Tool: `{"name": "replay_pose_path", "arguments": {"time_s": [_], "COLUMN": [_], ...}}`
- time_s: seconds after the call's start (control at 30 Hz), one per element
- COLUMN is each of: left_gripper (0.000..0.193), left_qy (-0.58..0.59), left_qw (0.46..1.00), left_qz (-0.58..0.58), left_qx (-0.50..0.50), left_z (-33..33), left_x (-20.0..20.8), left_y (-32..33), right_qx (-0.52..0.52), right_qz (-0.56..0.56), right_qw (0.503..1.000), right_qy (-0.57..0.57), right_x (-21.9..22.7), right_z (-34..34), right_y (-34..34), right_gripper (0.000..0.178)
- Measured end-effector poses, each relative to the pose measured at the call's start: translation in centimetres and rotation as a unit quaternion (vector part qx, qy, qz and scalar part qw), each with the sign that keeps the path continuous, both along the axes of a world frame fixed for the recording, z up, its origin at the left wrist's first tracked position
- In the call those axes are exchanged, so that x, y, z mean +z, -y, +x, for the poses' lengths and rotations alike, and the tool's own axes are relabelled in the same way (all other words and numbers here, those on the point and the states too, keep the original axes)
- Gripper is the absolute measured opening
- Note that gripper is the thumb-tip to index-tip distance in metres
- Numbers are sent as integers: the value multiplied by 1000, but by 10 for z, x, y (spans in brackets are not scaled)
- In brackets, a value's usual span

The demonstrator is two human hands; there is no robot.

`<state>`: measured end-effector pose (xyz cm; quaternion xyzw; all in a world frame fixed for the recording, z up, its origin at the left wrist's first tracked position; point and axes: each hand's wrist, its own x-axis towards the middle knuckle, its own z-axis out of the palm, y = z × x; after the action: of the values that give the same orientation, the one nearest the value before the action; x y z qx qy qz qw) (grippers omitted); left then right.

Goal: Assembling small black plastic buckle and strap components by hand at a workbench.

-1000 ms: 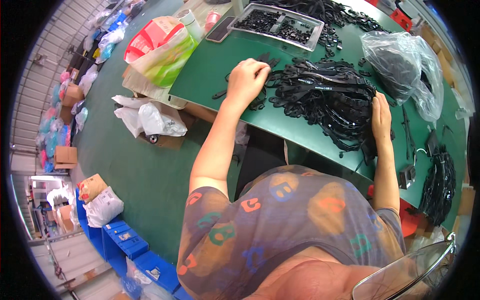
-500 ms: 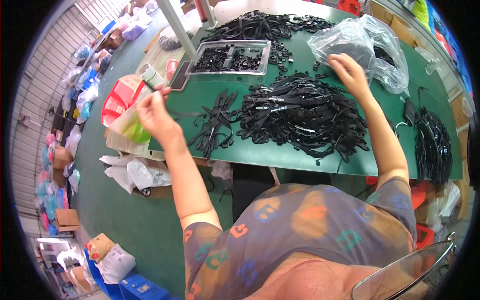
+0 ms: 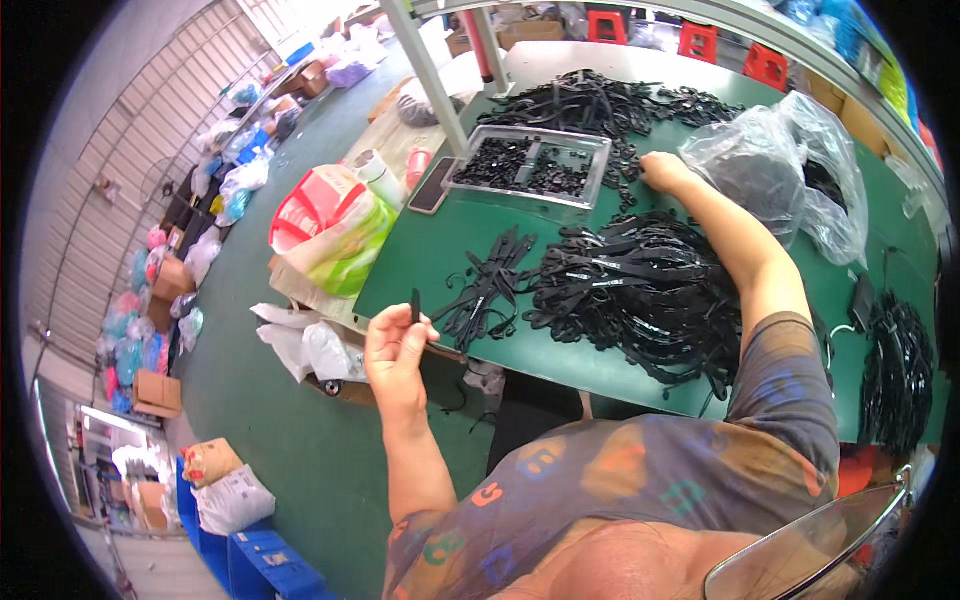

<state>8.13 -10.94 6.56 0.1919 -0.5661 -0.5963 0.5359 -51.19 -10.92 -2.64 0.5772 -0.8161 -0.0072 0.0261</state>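
Observation:
Near the table's front left edge, my left hand (image 3: 398, 358) pinches a black strap (image 3: 416, 304) between thumb and fingers, its short end pointing up. My right hand (image 3: 668, 173) reaches far over the table, fingers curled together beside the loose small black buckles (image 3: 625, 160). Whatever its fingertips hold, if anything, is hidden. Between my arms lies a large heap of black straps (image 3: 630, 295). A smaller crossed pile of black straps (image 3: 490, 285) lies to its left.
A clear divided tray (image 3: 540, 195) holds many small black parts. Around it are a phone (image 3: 432, 187), more black straps (image 3: 580, 100) and a clear plastic bag (image 3: 750, 155). A black bundle (image 3: 895, 375) hangs at the right edge; a metal post (image 3: 425, 75) rises at the left.
My left hand has come down and toward me with the strap. My right hand has moved from beside the plastic bag to the loose buckles, its fingers curling. The view has shifted.

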Motion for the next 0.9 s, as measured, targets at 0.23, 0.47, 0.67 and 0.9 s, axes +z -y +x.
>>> {"name": "replay_pose_path", "arguments": {"time_s": [0.23,0.47,0.67,0.9], "left_gripper": [20,12,12,14], "left_qy": [-19,-17,11,29], "left_qw": [991,985,970,953], "left_qz": [109,79,64,147], "left_qx": [-69,-153,-234,-262], "left_z": [-14,-25,-41,-9], "left_x": [-30,-16,-17,-43], "left_y": [-19,-43,-79,-112], "right_qx": [-51,82,192,45], "right_qz": [-64,-336,-334,-146], "right_qw": [996,832,716,578], "right_qy": [25,434,583,802], "right_x": [37,161,122,70], "right_z": [25,157,309,382], "right_y": [-41,-116,-177,-169], "right_gripper": [28,28,48,43]}}
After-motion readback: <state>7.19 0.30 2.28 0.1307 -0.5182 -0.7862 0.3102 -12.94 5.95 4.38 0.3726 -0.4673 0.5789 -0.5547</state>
